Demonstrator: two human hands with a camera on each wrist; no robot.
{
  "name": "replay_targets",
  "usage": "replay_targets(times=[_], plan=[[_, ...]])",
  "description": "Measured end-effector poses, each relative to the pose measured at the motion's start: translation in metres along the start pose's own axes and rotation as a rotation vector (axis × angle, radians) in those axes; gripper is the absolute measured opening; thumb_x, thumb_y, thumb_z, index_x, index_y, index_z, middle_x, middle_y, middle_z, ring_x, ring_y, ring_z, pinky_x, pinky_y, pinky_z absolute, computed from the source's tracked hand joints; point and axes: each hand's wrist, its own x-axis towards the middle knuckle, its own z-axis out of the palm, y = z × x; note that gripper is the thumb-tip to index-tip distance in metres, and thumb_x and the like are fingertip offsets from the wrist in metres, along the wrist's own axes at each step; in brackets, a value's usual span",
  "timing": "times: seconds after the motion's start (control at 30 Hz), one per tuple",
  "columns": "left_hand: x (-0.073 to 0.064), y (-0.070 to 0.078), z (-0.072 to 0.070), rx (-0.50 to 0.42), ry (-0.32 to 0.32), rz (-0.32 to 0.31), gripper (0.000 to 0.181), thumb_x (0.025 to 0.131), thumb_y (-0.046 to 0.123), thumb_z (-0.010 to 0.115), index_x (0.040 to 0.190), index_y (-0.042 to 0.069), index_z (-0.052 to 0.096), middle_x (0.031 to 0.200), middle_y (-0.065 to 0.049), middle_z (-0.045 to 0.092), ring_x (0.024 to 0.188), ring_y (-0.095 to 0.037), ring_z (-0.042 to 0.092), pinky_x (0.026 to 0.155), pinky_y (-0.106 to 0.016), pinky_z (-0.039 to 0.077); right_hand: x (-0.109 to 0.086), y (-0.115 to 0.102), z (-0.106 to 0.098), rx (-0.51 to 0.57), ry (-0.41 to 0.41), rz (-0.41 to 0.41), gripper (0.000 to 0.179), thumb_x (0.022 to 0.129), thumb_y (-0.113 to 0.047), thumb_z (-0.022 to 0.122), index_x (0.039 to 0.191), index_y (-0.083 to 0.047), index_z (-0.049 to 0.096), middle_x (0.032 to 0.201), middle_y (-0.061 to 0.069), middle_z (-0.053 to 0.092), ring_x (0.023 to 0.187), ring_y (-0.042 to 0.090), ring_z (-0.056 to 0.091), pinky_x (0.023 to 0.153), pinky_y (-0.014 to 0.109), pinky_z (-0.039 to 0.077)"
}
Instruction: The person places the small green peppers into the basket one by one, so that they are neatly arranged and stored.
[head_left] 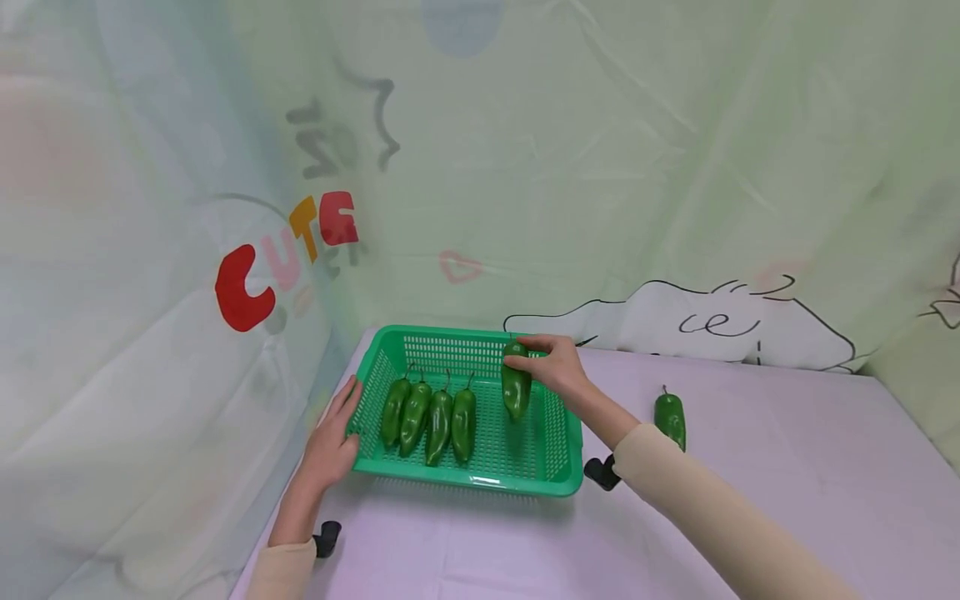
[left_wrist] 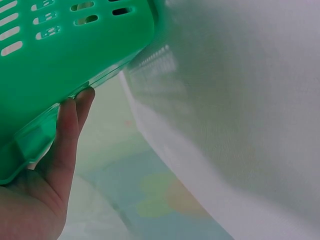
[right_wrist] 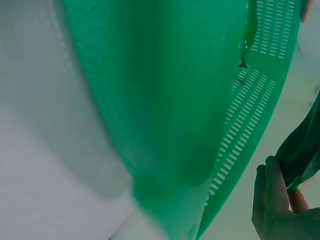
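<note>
My right hand point(head_left: 555, 362) pinches a green pepper point(head_left: 516, 392) near its stem end between thumb and fingers. The pepper hangs upright over the right half of a green plastic basket point(head_left: 480, 482). In the right wrist view, the pepper point(right_wrist: 302, 150) shows beside the fingers, above the basket rim. Inside the basket's left half, several green peppers point(head_left: 438, 425) lie side by side, stems pointing away. My left hand point(head_left: 330, 446) rests on the basket's left rim; its straight fingers point(left_wrist: 67, 130) touch the rim from outside in the left wrist view.
Another green pepper point(head_left: 670, 417) lies on the pale table point(head_left: 787, 467) right of the basket, partly behind the right sleeve. A printed curtain point(head_left: 600, 167) hangs behind the table and another along its left side.
</note>
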Motion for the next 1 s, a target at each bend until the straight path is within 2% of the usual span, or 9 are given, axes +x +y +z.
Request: replay_targets(times=[0.23, 0.4, 0.47, 0.6, 0.73, 0.9, 1.0], plan=[[0.0, 0.001, -0.002, 0.006, 0.009, 0.007, 0.078, 0.079, -0.008, 0.042, 0.155, 0.0, 0.025, 0.162, -0.017, 0.02, 0.146, -0.039, 0.023, 0.103, -0.062, 0.034, 0.013, -0.012, 0.013, -0.019, 0.008, 0.0, 0.049, 0.084, -0.015, 0.078, 0.129, -0.001, 0.064, 0.129, 0.016, 0.063, 0.118, 0.029, 0.058, 0.086, 0.036, 0.053], [0.0, 0.002, -0.002, 0.007, 0.007, -0.002, 0.078, 0.08, -0.008, 0.043, 0.155, 0.0, 0.024, 0.162, -0.016, 0.019, 0.145, -0.037, 0.024, 0.098, -0.057, 0.038, 0.018, -0.018, 0.022, -0.032, 0.004, 0.005, 0.049, 0.084, -0.016, 0.078, 0.129, -0.002, 0.064, 0.133, 0.016, 0.06, 0.122, 0.03, 0.056, 0.087, 0.039, 0.053], [0.0, 0.003, -0.001, 0.009, 0.009, 0.0, 0.077, 0.08, -0.008, 0.043, 0.155, 0.0, 0.025, 0.162, -0.016, 0.02, 0.145, -0.038, 0.024, 0.094, -0.055, 0.041, 0.019, -0.015, 0.025, -0.059, -0.011, 0.002, 0.049, 0.085, -0.017, 0.077, 0.129, -0.001, 0.064, 0.135, 0.018, 0.059, 0.126, 0.032, 0.053, 0.089, 0.04, 0.052], [0.0, 0.004, 0.001, 0.01, 0.019, 0.005, 0.077, 0.08, -0.009, 0.043, 0.154, -0.002, 0.026, 0.161, -0.018, 0.021, 0.144, -0.04, 0.026, 0.096, -0.058, 0.04, 0.022, -0.007, 0.033, -0.104, -0.025, 0.009, 0.048, 0.085, -0.015, 0.076, 0.129, 0.002, 0.064, 0.135, 0.02, 0.058, 0.128, 0.034, 0.05, 0.093, 0.043, 0.05], [-0.001, 0.004, 0.0, 0.01, 0.019, -0.007, 0.078, 0.08, -0.009, 0.043, 0.155, 0.0, 0.026, 0.162, -0.016, 0.021, 0.145, -0.038, 0.025, 0.098, -0.059, 0.038, 0.024, -0.001, 0.039, -0.153, -0.04, 0.002, 0.048, 0.086, -0.014, 0.076, 0.129, 0.003, 0.063, 0.131, 0.021, 0.06, 0.124, 0.036, 0.052, 0.093, 0.045, 0.049], [-0.001, 0.004, -0.001, 0.01, 0.009, -0.007, 0.078, 0.08, -0.008, 0.042, 0.155, 0.0, 0.025, 0.162, -0.015, 0.02, 0.145, -0.037, 0.025, 0.092, -0.054, 0.041, 0.026, 0.007, 0.048, -0.239, -0.055, -0.031, 0.046, 0.083, -0.011, 0.078, 0.124, 0.005, 0.065, 0.125, 0.022, 0.064, 0.116, 0.036, 0.058, 0.089, 0.044, 0.051], [-0.001, 0.005, 0.0, 0.009, 0.015, -0.002, 0.078, 0.08, -0.009, 0.042, 0.155, -0.001, 0.025, 0.162, -0.017, 0.02, 0.145, -0.038, 0.025, 0.092, -0.055, 0.041, 0.026, 0.013, 0.054, -0.276, -0.064, -0.038, 0.045, 0.081, -0.011, 0.079, 0.121, 0.005, 0.067, 0.122, 0.021, 0.065, 0.113, 0.035, 0.06, 0.088, 0.043, 0.052]])
